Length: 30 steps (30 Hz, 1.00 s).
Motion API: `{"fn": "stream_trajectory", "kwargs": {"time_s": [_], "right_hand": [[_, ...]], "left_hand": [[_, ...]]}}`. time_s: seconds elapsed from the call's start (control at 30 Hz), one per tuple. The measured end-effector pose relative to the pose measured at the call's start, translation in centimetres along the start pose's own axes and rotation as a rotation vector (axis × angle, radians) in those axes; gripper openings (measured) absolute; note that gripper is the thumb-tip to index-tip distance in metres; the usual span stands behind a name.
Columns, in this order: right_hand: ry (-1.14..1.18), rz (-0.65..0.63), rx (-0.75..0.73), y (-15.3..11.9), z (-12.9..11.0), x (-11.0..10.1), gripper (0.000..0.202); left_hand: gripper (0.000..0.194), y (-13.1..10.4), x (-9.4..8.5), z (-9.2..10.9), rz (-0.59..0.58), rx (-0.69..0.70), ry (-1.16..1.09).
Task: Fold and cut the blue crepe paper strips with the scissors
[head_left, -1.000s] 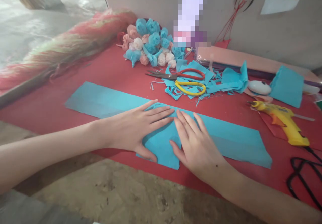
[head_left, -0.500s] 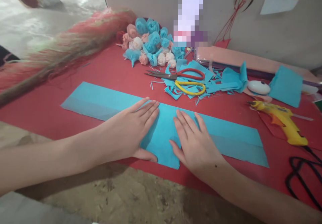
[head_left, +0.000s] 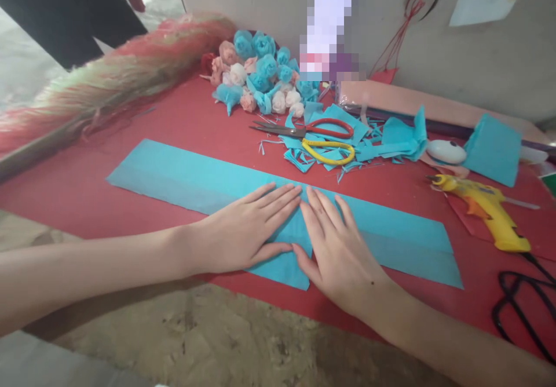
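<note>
A long strip of blue crepe paper (head_left: 182, 170) lies across the red tabletop, with a flap in the middle that reaches toward the near edge. My left hand (head_left: 249, 225) presses flat on the paper, its fingers stretched out. Close beside it, my right hand (head_left: 334, 242) also lies flat, fingers a little apart. Both sets of fingertips nearly meet at the flap, and the thumbs come together over it. Neither hand grips anything. Parts of the flap are hidden under the hands.
Beyond the strip lie scissors (head_left: 304, 132) with red and yellow handles among blue paper scraps (head_left: 369, 149). Paper flowers (head_left: 264, 74) are piled behind. A yellow glue gun (head_left: 490, 210) with a black cord rests at right. A broom (head_left: 121, 80) lies along the left side. A person's dark-clothed leg (head_left: 78, 16) shows at upper left.
My left hand has slid right across the flap, up to my right hand, which has stayed in place. A dark-clothed leg has come into view at upper left.
</note>
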State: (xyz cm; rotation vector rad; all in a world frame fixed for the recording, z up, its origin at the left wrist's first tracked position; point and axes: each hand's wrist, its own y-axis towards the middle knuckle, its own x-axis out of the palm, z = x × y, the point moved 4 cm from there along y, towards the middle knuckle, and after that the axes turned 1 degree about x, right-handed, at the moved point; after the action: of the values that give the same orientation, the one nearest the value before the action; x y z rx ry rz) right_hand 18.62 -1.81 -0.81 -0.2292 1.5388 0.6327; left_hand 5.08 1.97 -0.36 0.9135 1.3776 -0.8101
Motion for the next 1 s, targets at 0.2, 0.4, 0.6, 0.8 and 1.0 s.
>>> {"fn": "stream_trajectory", "kwargs": {"time_s": [0.2,0.4,0.6,0.8,1.0], "right_hand": [[-0.02,-0.035,0.048,-0.2,0.0,0.1,0.054],[-0.062,-0.017,0.095,-0.3,0.0,-0.3,0.058],[0.221,0.14,0.115,1.4,3.4,-1.5,0.035],[0.702,0.05,0.333,2.5,6.7,-0.7,0.027],[0.748,0.058,0.359,2.6,6.4,-0.5,0.027]], "left_hand": [[0.088,-0.4,0.6,-0.4,0.0,-0.127,-0.05],[0.098,-0.5,0.1,-0.4,0.035,-0.222,0.043],[0.095,-0.6,0.3,-0.3,0.033,-0.238,0.069],[0.094,-0.7,0.2,-0.3,0.019,-0.275,0.098],[0.095,-0.6,0.4,-0.4,0.023,-0.285,0.106]]}}
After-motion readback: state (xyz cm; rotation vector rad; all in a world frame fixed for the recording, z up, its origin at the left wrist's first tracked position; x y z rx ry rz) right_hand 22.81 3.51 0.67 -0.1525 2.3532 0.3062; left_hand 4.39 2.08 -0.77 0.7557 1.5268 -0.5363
